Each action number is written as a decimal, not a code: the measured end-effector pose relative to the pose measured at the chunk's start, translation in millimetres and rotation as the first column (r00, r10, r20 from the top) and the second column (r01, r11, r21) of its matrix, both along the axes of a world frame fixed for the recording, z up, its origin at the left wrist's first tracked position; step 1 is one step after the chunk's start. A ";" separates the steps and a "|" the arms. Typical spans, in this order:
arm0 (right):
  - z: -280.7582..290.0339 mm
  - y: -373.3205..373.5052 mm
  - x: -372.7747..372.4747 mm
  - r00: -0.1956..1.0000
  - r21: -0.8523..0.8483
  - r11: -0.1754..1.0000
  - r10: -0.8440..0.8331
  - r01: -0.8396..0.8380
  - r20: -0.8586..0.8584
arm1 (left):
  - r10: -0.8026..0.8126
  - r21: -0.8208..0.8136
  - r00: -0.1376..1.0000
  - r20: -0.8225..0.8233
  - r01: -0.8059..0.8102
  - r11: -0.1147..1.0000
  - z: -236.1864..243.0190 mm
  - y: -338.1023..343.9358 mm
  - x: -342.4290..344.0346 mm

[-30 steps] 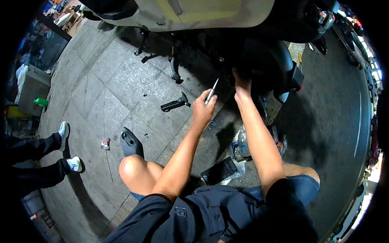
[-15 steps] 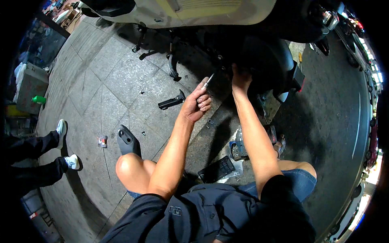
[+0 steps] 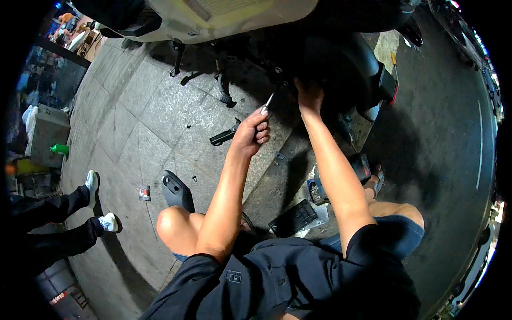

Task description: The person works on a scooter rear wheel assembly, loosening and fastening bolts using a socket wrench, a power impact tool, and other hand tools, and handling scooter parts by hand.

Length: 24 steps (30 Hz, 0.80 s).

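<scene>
1. Left hand [image 3: 250, 133] up front and centre, fingers curled shut round a slim metal tool [image 3: 268, 101], its shaft poking out of the fist toward one o'clock, tip aimed at the dark underside of the scooter [image 3: 330, 58].
2. Right hand [image 3: 308, 96] is pressed flat up against that dark underside, just to the three o'clock side of the tool tip; its fingers run into shadow, so I cannot tell whether they grip anything.
3. Against half a second ago: the left hand has lifted and drifted toward twelve o'clock, closing on the scooter, and the tool now stands steeper. The right hand sits on the same spot.
4. The tool lies at one o'clock of the left fist, its tip near the right hand but apart from it.
5. On the paving, a black handle-shaped part [image 3: 225, 136] lies at nine o'clock of the left hand, just beside it in the picture.
6. A black curved panel [image 3: 177, 191] rests beside the left knee, at seven o'clock of the left hand.
7. A flat dark tray [image 3: 298, 216] sits between the knees; its contents are too dim to tell.
8. Another person's legs in white shoes [image 3: 101, 205] stand far out at nine o'clock.
</scene>
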State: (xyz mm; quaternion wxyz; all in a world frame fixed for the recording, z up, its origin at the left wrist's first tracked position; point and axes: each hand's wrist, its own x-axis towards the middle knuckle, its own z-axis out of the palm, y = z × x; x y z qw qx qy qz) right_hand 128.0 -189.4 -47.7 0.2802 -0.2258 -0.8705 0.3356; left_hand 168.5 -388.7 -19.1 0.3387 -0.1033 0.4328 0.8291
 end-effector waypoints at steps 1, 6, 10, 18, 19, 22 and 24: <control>-0.1 1.4 0.5 1.000 -0.004 1.000 -0.007 0.007 0.001 | -0.084 -0.287 0.979 -0.188 0.027 0.958 1.7 2.0 1.0; 18.1 -22.7 7.9 0.998 -0.266 0.963 0.053 -0.045 0.022 | -0.306 -0.680 0.621 -0.721 -0.551 0.484 -1.0 -0.3 11.8; -17.7 3.5 0.2 0.997 -0.014 0.998 -0.069 0.069 -0.025 | 0.148 0.334 0.921 0.362 -0.276 0.901 5.4 14.5 12.3; -31.0 9.6 -17.0 0.999 -0.043 0.999 0.017 -0.018 -0.032 | -0.202 -0.583 0.609 -0.767 -0.529 0.617 -8.6 12.7 4.1; -36.0 -3.1 -17.8 0.996 -0.027 0.998 0.061 -0.063 -0.063 | -0.061 -0.496 0.687 -0.724 -0.456 0.739 -10.9 3.3 3.3; -76.1 48.8 -36.8 0.998 0.276 0.960 0.028 -0.042 0.056 | 0.035 0.356 0.984 0.174 -0.097 0.929 -3.8 13.9 0.4; -91.4 55.5 -43.8 0.999 0.585 0.811 -0.002 -0.026 0.047 | -0.100 0.463 0.960 0.262 -0.034 0.885 -15.6 8.3 -6.2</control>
